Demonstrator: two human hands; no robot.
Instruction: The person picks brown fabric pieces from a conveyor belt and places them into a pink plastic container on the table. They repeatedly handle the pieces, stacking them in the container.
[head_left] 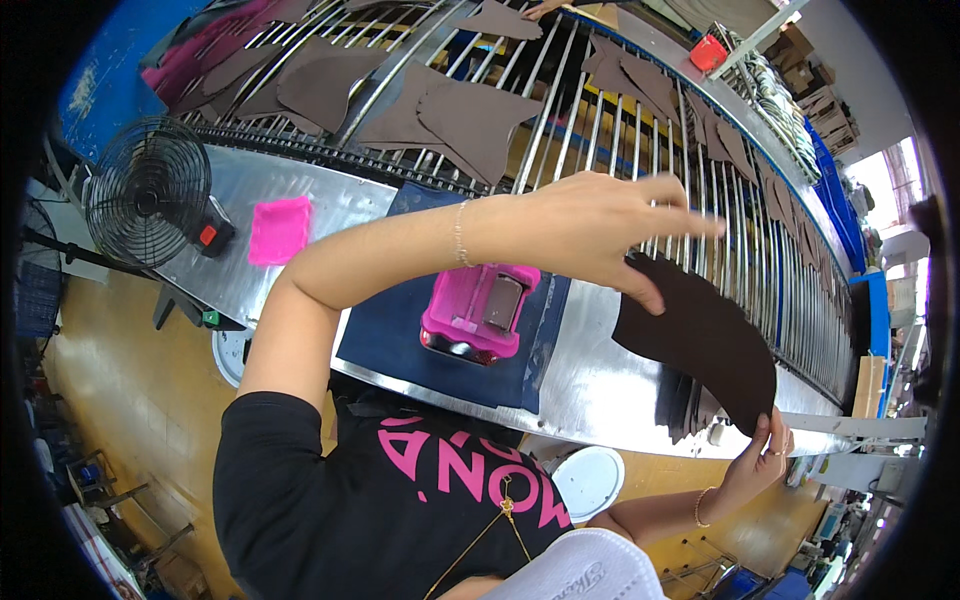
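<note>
A flat dark brown cut piece (705,340), like leather or sheet material, is raised above the metal table's right part. My right hand (762,452) pinches its lower right end between thumb and fingers. Stretched across from the left, my left hand (605,232) has its fingers spread, with the thumb by the piece's upper left corner. Below the piece lies a stack of similar brown pieces (682,405), partly covered by it. Under my left forearm a bright pink container (470,345) with a brown block in it stands on a dark blue mat (400,335).
Beyond the table (585,385) runs a rack of metal rods (640,150), bearing several brown pieces (455,115). Another person's hand (545,9) is at its far side. A black fan (150,195) and a pink tray (280,230) stand left. A white bucket (590,485) is below the edge.
</note>
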